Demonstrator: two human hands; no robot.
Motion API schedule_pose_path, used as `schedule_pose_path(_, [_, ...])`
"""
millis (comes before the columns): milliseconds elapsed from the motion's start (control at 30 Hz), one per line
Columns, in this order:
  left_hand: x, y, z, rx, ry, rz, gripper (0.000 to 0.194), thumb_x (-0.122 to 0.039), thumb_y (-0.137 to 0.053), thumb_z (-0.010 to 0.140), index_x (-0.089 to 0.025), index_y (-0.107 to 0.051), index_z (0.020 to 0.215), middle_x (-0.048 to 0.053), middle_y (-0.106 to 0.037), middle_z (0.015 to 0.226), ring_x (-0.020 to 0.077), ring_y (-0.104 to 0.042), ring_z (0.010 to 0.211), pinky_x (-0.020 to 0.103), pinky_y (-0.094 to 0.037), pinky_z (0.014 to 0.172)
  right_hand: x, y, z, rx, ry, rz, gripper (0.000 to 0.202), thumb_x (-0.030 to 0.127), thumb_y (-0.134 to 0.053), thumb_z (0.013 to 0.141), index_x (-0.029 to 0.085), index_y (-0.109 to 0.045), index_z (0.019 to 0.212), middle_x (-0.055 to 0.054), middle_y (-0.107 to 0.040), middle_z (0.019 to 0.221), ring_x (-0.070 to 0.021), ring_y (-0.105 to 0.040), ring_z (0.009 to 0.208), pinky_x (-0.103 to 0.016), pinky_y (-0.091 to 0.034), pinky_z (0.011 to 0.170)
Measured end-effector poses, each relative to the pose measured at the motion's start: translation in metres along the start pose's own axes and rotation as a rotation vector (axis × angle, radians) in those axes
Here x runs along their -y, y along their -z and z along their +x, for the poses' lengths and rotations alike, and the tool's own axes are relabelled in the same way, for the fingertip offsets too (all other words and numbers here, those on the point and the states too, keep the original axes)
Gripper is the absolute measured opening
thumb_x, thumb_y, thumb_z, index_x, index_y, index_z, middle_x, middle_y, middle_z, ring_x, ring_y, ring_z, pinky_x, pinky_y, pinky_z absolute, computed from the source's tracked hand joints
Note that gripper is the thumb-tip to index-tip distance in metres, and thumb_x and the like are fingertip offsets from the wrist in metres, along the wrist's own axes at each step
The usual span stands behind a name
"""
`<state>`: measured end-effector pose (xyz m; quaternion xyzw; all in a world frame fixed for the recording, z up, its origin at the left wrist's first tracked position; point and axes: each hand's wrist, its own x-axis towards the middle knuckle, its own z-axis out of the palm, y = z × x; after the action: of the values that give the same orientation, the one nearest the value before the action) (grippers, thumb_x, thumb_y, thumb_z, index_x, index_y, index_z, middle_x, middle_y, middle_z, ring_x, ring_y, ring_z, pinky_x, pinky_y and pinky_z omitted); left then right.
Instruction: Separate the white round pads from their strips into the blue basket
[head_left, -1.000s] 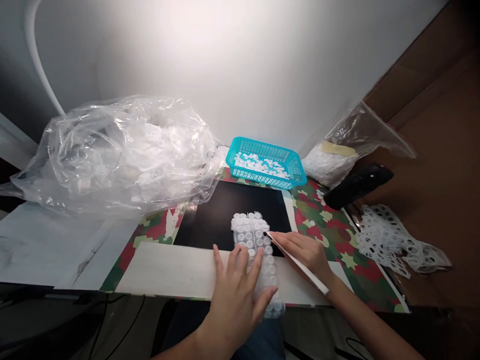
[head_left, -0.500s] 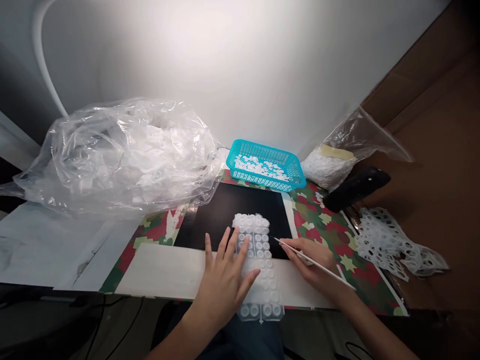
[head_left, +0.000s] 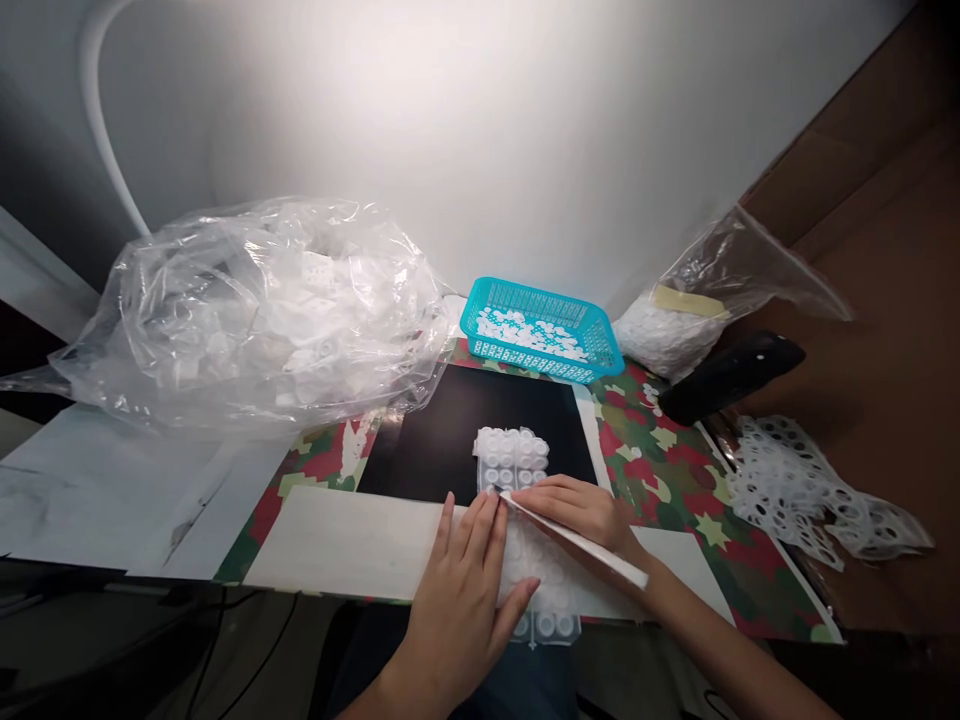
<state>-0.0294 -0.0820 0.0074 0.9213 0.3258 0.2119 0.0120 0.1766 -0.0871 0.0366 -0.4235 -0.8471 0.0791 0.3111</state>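
Sheet (head_left: 512, 455): translucent, with rows of round cups; lies lengthwise from 12 to 6 o'clock, far end on the black mat (head_left: 427, 430), middle over the white strip (head_left: 337, 535), near end past the table edge.
Left hand (head_left: 461, 575): palm down at the sheet's 9 o'clock side, fingers extended and thumb set apart – pressed flat, nothing grasped.
Right hand (head_left: 581, 512): at the sheet's 3 o'clock side, fingers closed around the stick.
Stick (head_left: 600, 555): white, dark-tipped; tip points to 10 o'clock, over the sheet just beside the left fingertips. Contact between tip and cups – cannot be told.
Basket (head_left: 525, 362): blue, at 12 o'clock beyond the mat; holds small white discs (head_left: 517, 328).
Large bag (head_left: 247, 320): clear plastic, at 10 o'clock, filled with white pieces.
Small bag (head_left: 667, 335): clear plastic, at 1 o'clock, with white contents and a yellow piece.
Black object (head_left: 735, 378): at 2 o'clock, near the small bag.
Webs (head_left: 795, 485): white, full of round holes, heaped at 3 o'clock.
Cover (head_left: 667, 470): camouflage-patterned, under the mat.
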Motion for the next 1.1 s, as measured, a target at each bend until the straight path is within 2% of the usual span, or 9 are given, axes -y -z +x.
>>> schedule_pose_path(133, [-0.001, -0.001, 0.002, -0.024, -0.004, 0.003, 0.057, -0.049, -0.036, 0.093, -0.009, -0.045, 0.132, 0.012, -0.050, 0.135, 0.0254, -0.040, 0.127, 0.049, -0.016, 0.112, 0.000, -0.001, 0.000, 0.014, 0.004, -0.021, 0.030, 0.023, -0.042, 0.096, 0.016, -0.057, 0.121, -0.008, -0.070, 0.103, -0.0185, -0.062, 0.095, -0.033, -0.053, 0.082])
schedule_pose_path(333, [-0.002, 0.001, 0.003, -0.027, -0.016, -0.004, 0.055, -0.046, -0.036, 0.094, -0.008, -0.046, 0.132, 0.012, -0.050, 0.135, 0.0257, -0.040, 0.127, 0.050, -0.013, 0.112, 0.002, -0.008, 0.007, -0.069, 0.038, -0.231, 0.029, 0.013, -0.048, 0.092, 0.016, -0.058, 0.118, -0.006, -0.072, 0.100, -0.0178, -0.066, 0.090, -0.031, -0.054, 0.080])
schedule_pose_path(467, [-0.001, 0.002, 0.003, -0.003, -0.006, -0.008, 0.055, -0.045, -0.035, 0.094, -0.009, -0.042, 0.135, 0.010, -0.048, 0.137, 0.0253, -0.040, 0.127, 0.051, -0.011, 0.113, 0.002, -0.010, 0.014, -0.088, 0.027, -0.310, 0.027, 0.012, -0.049, 0.091, 0.015, -0.060, 0.115, -0.007, -0.072, 0.099, -0.0180, -0.067, 0.089, -0.030, -0.054, 0.079])
schedule_pose_path(600, [-0.001, 0.002, 0.002, 0.007, 0.000, -0.020, 0.056, -0.046, -0.034, 0.094, -0.010, -0.040, 0.136, 0.010, -0.048, 0.136, 0.0252, -0.039, 0.127, 0.053, -0.006, 0.113, 0.007, -0.004, 0.012, -0.087, 0.002, -0.200, 0.026, 0.012, -0.049, 0.091, 0.017, -0.061, 0.113, -0.006, -0.072, 0.097, -0.0166, -0.067, 0.088, -0.028, -0.055, 0.077])
schedule_pose_path(800, [-0.003, 0.003, 0.007, 0.057, 0.047, -0.098, 0.061, -0.054, -0.032, 0.093, -0.012, -0.040, 0.137, 0.010, -0.051, 0.133, 0.0269, -0.042, 0.123, 0.058, -0.005, 0.110, 0.012, 0.010, -0.003, -0.127, -0.149, -0.113, 0.023, 0.011, -0.056, 0.086, 0.019, -0.063, 0.106, -0.004, -0.071, 0.091, -0.0151, -0.067, 0.082, -0.025, -0.055, 0.072])
schedule_pose_path(1100, [-0.005, 0.005, 0.012, 0.055, 0.057, -0.072, 0.061, -0.055, -0.032, 0.092, -0.011, -0.045, 0.133, 0.012, -0.055, 0.125, 0.0280, -0.046, 0.117, 0.061, -0.012, 0.109, 0.002, 0.007, -0.012, -0.036, -0.077, -0.096, 0.031, 0.011, -0.052, 0.089, 0.021, -0.060, 0.117, -0.006, -0.071, 0.102, -0.0176, -0.066, 0.088, -0.030, -0.055, 0.074])
